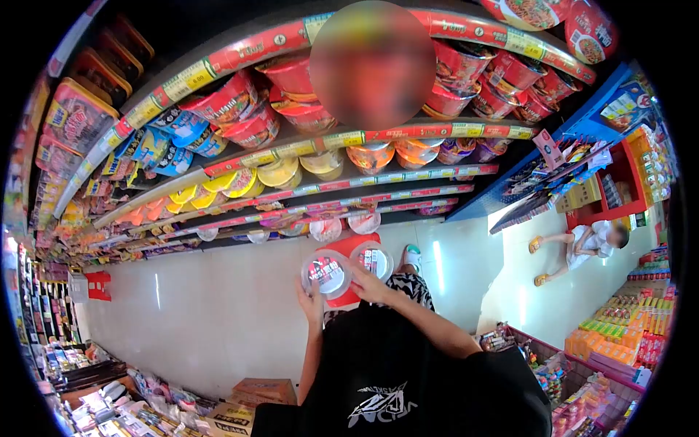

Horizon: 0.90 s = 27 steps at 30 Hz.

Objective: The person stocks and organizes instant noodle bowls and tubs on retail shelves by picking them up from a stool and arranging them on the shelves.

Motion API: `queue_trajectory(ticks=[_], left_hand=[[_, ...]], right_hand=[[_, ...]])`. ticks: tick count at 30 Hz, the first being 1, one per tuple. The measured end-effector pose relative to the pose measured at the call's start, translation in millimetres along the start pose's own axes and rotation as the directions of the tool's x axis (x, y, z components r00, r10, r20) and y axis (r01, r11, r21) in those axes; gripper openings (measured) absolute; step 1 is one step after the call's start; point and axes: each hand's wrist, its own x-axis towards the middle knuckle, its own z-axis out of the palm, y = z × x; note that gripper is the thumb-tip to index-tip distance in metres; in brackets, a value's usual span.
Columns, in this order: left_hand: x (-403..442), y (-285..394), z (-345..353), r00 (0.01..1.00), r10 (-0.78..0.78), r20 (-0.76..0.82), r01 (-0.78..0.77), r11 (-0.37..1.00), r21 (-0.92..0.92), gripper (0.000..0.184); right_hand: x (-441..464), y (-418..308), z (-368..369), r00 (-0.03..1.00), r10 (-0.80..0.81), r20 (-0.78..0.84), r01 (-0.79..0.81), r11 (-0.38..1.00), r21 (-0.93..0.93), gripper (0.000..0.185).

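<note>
Plastic, round and see-through, the left tub [325,274] has a label with red and white lettering that includes "Yes!", and it sits in front of the wearer, low against the shelving. The left hand [310,293] grips it at its near left edge, thumb and fingers bent around the rim. Just beside it is the right tub [377,262], also clear-walled, with a similar label. The right hand [370,284] reaches in where the two tubs meet, fingers curled over their edges; whether it grips one tub or both, I cannot tell. Something red [366,239] shows behind the tubs, too covered to name. Just above, two more clear-topped tubs [325,230] line the lowest part of the rack. Higher up, stacked red noodle cups [455,65] fill a shelf, with blue packs [204,135] to their left and yellow-lidded bowls [279,173] a level below. A blue panel [466,197] hung with packets closes the right end. Pale tile floor [211,306] spreads below, with cardboard boxes [255,393] near the wearer's left arm. Well apart on the right, another person [591,242] in white clothes and yellow shoes sits with legs stretched out.
</note>
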Motion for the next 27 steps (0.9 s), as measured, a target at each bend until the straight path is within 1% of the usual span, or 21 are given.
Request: queue_trajectory(ticks=[1, 2, 5, 6, 8, 9, 10, 11, 13, 15, 16, 18, 19, 20, 21, 22, 23, 24, 25, 27], left_hand=[[-0.4, 5.7, -1.7, 0.999, -0.019, 0.045, 0.021, 0.998, -0.055, 0.050], [-1.8, 9.9, -3.4, 0.995, -0.038, 0.093, 0.048, 0.993, -0.106, 0.049], [-3.6, 15.9, -5.6, 0.995, -0.053, 0.079, 0.062, 0.990, -0.125, 0.044], [-3.7, 17.7, -6.5, 0.993, -0.104, 0.050, 0.110, 0.985, -0.132, 0.040], [-3.1, -1.5, -13.7, 0.995, -0.100, -0.015, 0.097, 0.988, -0.117, 0.040], [0.9, -8.9, -15.5, 0.994, -0.094, -0.050, 0.088, 0.990, -0.111, 0.040], [0.9, 1.6, -18.6, 0.997, -0.078, -0.025, 0.073, 0.983, -0.171, 0.040], [-0.2, 11.1, -20.7, 0.998, -0.065, -0.003, 0.064, 0.983, -0.173, 0.040], [-5.2, 49.8, -19.7, 0.998, -0.042, 0.043, 0.049, 0.983, -0.178, 0.039], [-5.9, 66.7, -19.3, 0.998, -0.033, 0.047, 0.043, 0.974, -0.224, 0.043], [-6.1, 74.5, -19.0, 0.998, -0.029, 0.049, 0.040, 0.968, -0.247, 0.045], [-4.4, 93.3, -19.6, 0.995, 0.048, 0.093, -0.021, 0.961, -0.276, 0.049], [-1.3, 99.3, -19.0, 0.990, 0.084, 0.114, -0.048, 0.956, -0.290, 0.051], [4.9, 97.9, -16.5, 0.981, 0.162, 0.107, -0.112, 0.922, -0.371, 0.061], [6.4, 109.6, -11.2, 0.975, 0.200, 0.096, -0.141, 0.893, -0.426, 0.065], [7.1, 131.7, -4.7, 0.967, 0.240, 0.082, -0.173, 0.859, -0.481, 0.068], [8.9, 152.9, 0.1, 0.958, 0.279, 0.066, -0.203, 0.822, -0.533, 0.072], [14.6, 168.3, 1.4, 0.956, 0.289, 0.047, -0.215, 0.802, -0.557, 0.086], [19.7, 190.1, 3.2, 0.944, 0.327, 0.049, -0.248, 0.798, -0.549, 0.090], [34.7, 230.2, 8.8, 0.914, 0.402, 0.051, -0.316, 0.785, -0.532, 0.097]], right_hand=[[2.3, 1.1, 3.5, 1.000, -0.028, -0.006, 0.028, 0.999, 0.040, 0.072], [1.1, -13.3, -5.1, 0.999, -0.037, 0.010, 0.037, 0.998, 0.042, 0.074], [3.6, -27.8, -6.4, 0.992, 0.105, 0.071, -0.108, 0.993, 0.039, 0.079], [4.0, -31.4, -6.8, 0.997, 0.057, 0.051, -0.057, 0.998, 0.005, 0.080], [4.8, -40.0, -8.2, 0.999, -0.042, 0.027, 0.044, 0.997, -0.065, 0.082], [9.1, -45.9, -15.5, 0.998, -0.034, 0.058, 0.037, 0.999, -0.039, 0.083], [10.9, -54.5, -24.1, 0.995, -0.026, 0.092, 0.027, 1.000, -0.011, 0.083], [10.4, -60.7, -29.3, 0.991, -0.014, 0.130, 0.012, 1.000, 0.018, 0.084], [5.5, -66.8, -29.4, 0.998, -0.036, 0.059, 0.036, 0.999, 0.005, 0.080], [3.9, -77.7, -34.9, 0.997, -0.077, -0.020, 0.077, 0.997, -0.006, 0.076], [4.1, -84.0, -39.3, 0.996, -0.066, -0.066, 0.065, 0.998, -0.015, 0.075], [0.0, -98.7, -50.0, 0.987, -0.039, -0.157, 0.035, 0.999, -0.032, 0.072], [0.2, -109.8, -58.3, 0.983, -0.064, -0.171, 0.061, 0.998, -0.023, 0.071], [2.9, -120.9, -67.3, 0.979, -0.086, -0.186, 0.085, 0.996, -0.012, 0.071], [6.1, -134.8, -77.1, 0.973, -0.110, -0.202, 0.112, 0.994, -0.001, 0.071], [7.7, -151.8, -87.3, 0.962, -0.141, -0.234, 0.134, 0.990, -0.046, 0.069], [11.7, -164.2, -96.6, 0.946, -0.177, -0.271, 0.174, 0.984, -0.035, 0.070], [16.2, -174.5, -106.0, 0.928, -0.211, -0.306, 0.214, 0.976, -0.024, 0.070], [21.5, -184.5, -116.3, 0.908, -0.245, -0.341, 0.255, 0.967, -0.016, 0.070], [34.2, -204.7, -141.0, 0.830, -0.375, -0.411, 0.363, 0.925, -0.112, 0.070]])
